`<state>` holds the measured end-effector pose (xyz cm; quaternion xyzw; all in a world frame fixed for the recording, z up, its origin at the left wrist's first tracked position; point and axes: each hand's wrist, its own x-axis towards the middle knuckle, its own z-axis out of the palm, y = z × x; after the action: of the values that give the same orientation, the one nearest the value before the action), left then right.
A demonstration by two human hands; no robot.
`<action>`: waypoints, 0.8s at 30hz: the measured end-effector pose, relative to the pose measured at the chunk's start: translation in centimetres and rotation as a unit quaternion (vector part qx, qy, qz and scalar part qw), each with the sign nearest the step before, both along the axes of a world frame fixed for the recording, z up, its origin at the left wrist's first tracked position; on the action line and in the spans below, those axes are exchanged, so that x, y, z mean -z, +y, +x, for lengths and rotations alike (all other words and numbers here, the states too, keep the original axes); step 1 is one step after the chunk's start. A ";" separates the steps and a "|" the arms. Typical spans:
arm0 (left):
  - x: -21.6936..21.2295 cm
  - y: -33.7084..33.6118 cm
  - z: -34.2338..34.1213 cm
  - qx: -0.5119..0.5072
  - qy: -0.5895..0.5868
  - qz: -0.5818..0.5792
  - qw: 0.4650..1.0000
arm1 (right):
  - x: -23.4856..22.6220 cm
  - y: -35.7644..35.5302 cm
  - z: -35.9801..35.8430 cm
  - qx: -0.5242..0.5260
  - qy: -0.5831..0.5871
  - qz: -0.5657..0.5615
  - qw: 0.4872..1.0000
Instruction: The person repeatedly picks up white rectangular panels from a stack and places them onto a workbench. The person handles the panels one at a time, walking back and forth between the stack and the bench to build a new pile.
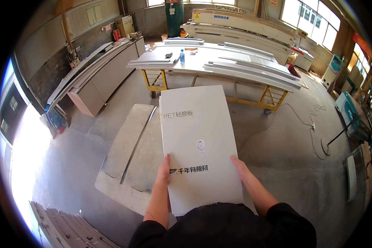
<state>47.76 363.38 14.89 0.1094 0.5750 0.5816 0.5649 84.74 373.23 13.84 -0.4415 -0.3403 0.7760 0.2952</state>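
A stack of large white panels (202,128) is held in front of my body, long side pointing away from me. The top panel carries dark print and a small white label. My left hand (164,168) grips the stack's left edge, and my right hand (238,167) clasps its right edge a little above the near end. The fingers of both hands curl underneath, out of sight. Along the left side, the edges of lower panels stick out slightly. My black-clothed torso covers the near end of the stack.
Ahead stands a long worktable (186,66) on yellow wheeled frames, bearing white strips and a blue bottle (182,56). A large machine (239,31) is behind it. A flat board (130,144) lies on the floor at left. Cables (304,123) trail at right; flattened cardboard (66,227) lies lower left.
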 end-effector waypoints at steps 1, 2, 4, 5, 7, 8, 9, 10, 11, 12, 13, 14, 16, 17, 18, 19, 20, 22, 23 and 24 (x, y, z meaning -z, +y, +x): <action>0.4 1.3 -0.9 -0.016 -0.024 -0.011 1.000 | -0.6 2.6 -1.5 -0.016 -0.015 -0.024 0.999; 1.2 2.9 -2.1 -0.036 -0.019 -0.017 0.999 | -1.3 5.8 -3.5 -0.033 -0.025 -0.037 0.998; 3.6 5.9 -5.5 -0.079 0.000 -0.024 0.997 | -1.2 11.6 -8.3 -0.081 -0.040 -0.005 0.996; 4.1 7.5 -6.6 -0.102 -0.010 -0.050 0.993 | -0.8 14.1 -10.1 -0.099 -0.055 0.007 0.994; 5.1 10.2 -9.4 -0.149 -0.032 -0.100 0.983 | -0.5 20.8 -15.2 -0.173 -0.091 0.001 0.981; 5.9 10.4 -10.0 -0.159 -0.060 -0.099 0.980 | 0.5 22.5 -16.7 -0.207 -0.121 -0.014 0.971; 5.8 11.7 -10.6 -0.178 -0.093 -0.087 0.976 | 1.2 25.3 -18.2 -0.221 -0.152 -0.012 0.963; 6.2 13.0 -11.1 -0.197 -0.126 -0.075 0.969 | 2.1 28.0 -19.9 -0.235 -0.185 -0.008 0.954; 7.1 13.5 -11.2 -0.217 -0.138 -0.084 0.963 | 3.1 29.7 -21.4 -0.254 -0.213 -0.013 0.943; 7.6 14.4 -12.0 -0.233 -0.140 -0.090 0.958 | 3.2 31.4 -23.1 -0.273 -0.226 -0.022 0.935; 8.1 15.5 -12.7 -0.249 -0.142 -0.095 0.953 | 3.5 33.5 -24.5 -0.294 -0.234 -0.023 0.926; 8.6 16.0 -13.5 -0.265 -0.138 -0.097 0.949 | 4.2 34.9 -26.2 -0.313 -0.234 -0.028 0.920; 11.0 14.7 -14.2 -0.294 -0.126 -0.108 0.941 | 6.1 35.3 -28.9 -0.347 -0.231 -0.055 0.907; 11.7 15.1 -14.4 -0.305 -0.120 -0.113 0.938 | 5.7 36.8 -30.5 -0.361 -0.234 -0.064 0.900; 12.4 15.5 -14.4 -0.318 -0.115 -0.116 0.934 | 5.8 38.2 -31.8 -0.377 -0.239 -0.070 0.892; 13.2 16.2 -14.3 -0.331 -0.110 -0.119 0.929 | 6.5 39.7 -32.9 -0.395 -0.237 -0.070 0.885; 12.7 17.2 -14.2 -0.337 -0.140 -0.114 0.924 | 7.5 41.2 -33.7 -0.413 -0.237 -0.072 0.877; 11.4 17.6 -14.0 -0.354 -0.194 -0.109 0.908 | 9.1 42.5 -35.0 -0.437 -0.227 -0.089 0.866; 12.6 17.6 -12.9 -0.353 -0.203 -0.096 0.908 | 8.6 43.8 -36.0 -0.449 -0.219 -0.099 0.861; 14.6 17.2 -11.1 -0.351 -0.211 -0.085 0.908 | 8.5 44.9 -36.6 -0.459 -0.211 -0.112 0.856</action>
<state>36.68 380.62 0.26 -0.2735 0.4910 0.7009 0.4392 48.11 418.10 5.38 -0.4182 -0.4695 0.7445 -0.2246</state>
